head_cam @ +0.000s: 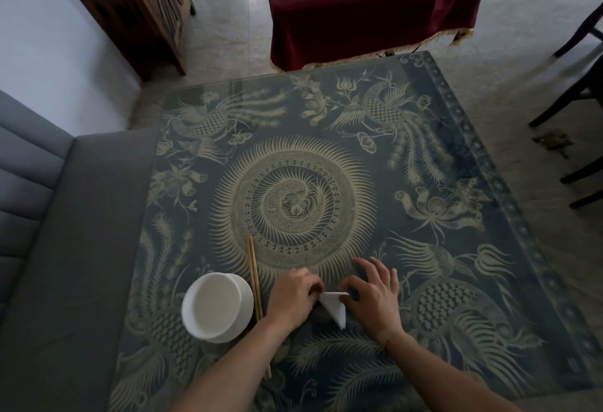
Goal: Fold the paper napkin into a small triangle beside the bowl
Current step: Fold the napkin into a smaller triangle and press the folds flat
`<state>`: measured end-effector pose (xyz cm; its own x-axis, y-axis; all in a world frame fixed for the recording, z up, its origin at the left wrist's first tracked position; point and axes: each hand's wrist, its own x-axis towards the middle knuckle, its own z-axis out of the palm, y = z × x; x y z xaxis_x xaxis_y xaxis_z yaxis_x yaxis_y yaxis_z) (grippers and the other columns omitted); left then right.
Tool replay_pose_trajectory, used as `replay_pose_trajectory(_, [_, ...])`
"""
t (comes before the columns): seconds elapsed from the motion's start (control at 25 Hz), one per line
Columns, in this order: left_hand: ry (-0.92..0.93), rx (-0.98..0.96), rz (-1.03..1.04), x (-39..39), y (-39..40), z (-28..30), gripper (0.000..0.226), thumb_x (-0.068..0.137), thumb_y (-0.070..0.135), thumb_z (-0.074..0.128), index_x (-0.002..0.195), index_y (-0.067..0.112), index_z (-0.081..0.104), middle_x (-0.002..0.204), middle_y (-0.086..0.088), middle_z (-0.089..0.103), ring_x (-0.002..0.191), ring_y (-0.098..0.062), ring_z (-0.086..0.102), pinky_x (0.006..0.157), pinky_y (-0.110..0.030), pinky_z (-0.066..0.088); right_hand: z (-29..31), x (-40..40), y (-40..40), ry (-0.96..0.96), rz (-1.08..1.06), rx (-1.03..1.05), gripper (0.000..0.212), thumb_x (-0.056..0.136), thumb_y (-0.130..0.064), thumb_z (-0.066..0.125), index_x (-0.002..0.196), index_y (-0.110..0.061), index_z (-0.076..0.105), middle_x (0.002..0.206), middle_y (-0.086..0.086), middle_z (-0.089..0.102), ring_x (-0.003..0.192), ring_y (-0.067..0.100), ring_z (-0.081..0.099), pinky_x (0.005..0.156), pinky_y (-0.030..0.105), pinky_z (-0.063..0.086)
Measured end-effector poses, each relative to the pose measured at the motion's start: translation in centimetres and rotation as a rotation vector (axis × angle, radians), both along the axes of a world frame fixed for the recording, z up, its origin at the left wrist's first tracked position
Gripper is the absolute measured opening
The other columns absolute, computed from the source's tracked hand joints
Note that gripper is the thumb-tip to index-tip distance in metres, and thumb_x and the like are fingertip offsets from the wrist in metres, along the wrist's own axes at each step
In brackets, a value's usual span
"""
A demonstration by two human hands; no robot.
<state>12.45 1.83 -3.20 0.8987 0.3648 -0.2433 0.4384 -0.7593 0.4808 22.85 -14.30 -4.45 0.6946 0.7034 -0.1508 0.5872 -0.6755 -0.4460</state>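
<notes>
Two hands, mine, meet over a white napkin on the counter, near its front edge. My left hand lies curled with its knuckles up, its fingers bent down onto the napkin's upper left corner. My right hand lies on the other side, fingers spread loosely, thumb pressing the napkin's upper edge. I cannot tell whether either hand pinches the paper or only presses it flat.

Between the hands the napkin shows as a small folded triangle, its long edge at the top and its point aimed toward me. Parts of it are hidden under my fingers.

Left of my left hand, a pair of chopsticks lies side by side, running away from me, the near end passing under my left forearm. Just left of them stands a white bowl, looking empty, close to the chopsticks. So the napkin sits to the right of the bowl, with the chopsticks between them.

The counter carries a dark blue pattern with pale birds, flowers and a large round medallion in the middle. A grey sofa runs along its left side. Beyond the far edge stands a table under a dark red cloth.
</notes>
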Motion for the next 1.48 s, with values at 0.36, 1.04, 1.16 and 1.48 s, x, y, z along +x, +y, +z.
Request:
replay_pose_trajectory(0.36, [-0.068,0.143,-0.181,-1.8,-1.0,0.0,0.028,0.089,0.008,0.055,0.109,0.021,0.069,0.107,0.001,0.06,0.103,-0.019,0.054,0.087,-0.034,0.045,0.1,-0.4,-3.4,-0.112,0.338,0.084,0.03,0.072,-0.025,0.075,0.1,-0.037,0.073,0.126,0.002,0.062,0.122,0.031,0.052,0.104,0.057,0.036])
replay_pose_trajectory(1.04, [0.08,0.223,-0.346,-6.5,-3.7,-0.4,0.06,0.083,0.025,0.052,0.142,0.023,0.042,0.148,0.001,0.042,0.135,-0.022,0.038,0.103,-0.041,0.043,0.1,-1.0,-6.8,-0.23,0.61,-0.152,0.061,0.093,-0.045,0.046,0.149,-0.023,0.036,0.155,-0.002,0.034,0.143,0.027,0.028,0.11,0.05,0.016])
replay_pose_trajectory(1.16, [0.108,0.241,-0.302,-6.3,-4.2,-0.3,0.061,0.09,0.036,0.046,0.148,0.019,0.035,0.157,0.0,0.034,0.141,-0.022,0.031,0.107,-0.043,0.038,0.5,-1.4,-5.9,-0.261,0.548,-0.188,0.062,0.094,-0.044,0.043,0.148,-0.016,0.038,0.156,0.001,0.032,0.145,0.024,0.018,0.109,0.052,0.016])
replay_pose_trajectory(1.48, [0.302,0.251,-0.343,-6.3,-5.3,-1.6,0.081,0.093,0.056,0.026,0.154,0.019,-0.012,0.162,0.002,-0.019,0.146,-0.025,-0.022,0.116,-0.054,-0.011,-0.6,-2.7,-5.4,-0.259,0.584,-0.274,0.071,0.096,-0.062,0.035,0.153,-0.02,0.025,0.159,0.0,0.022,0.145,0.03,0.007,0.106,0.059,0.013])
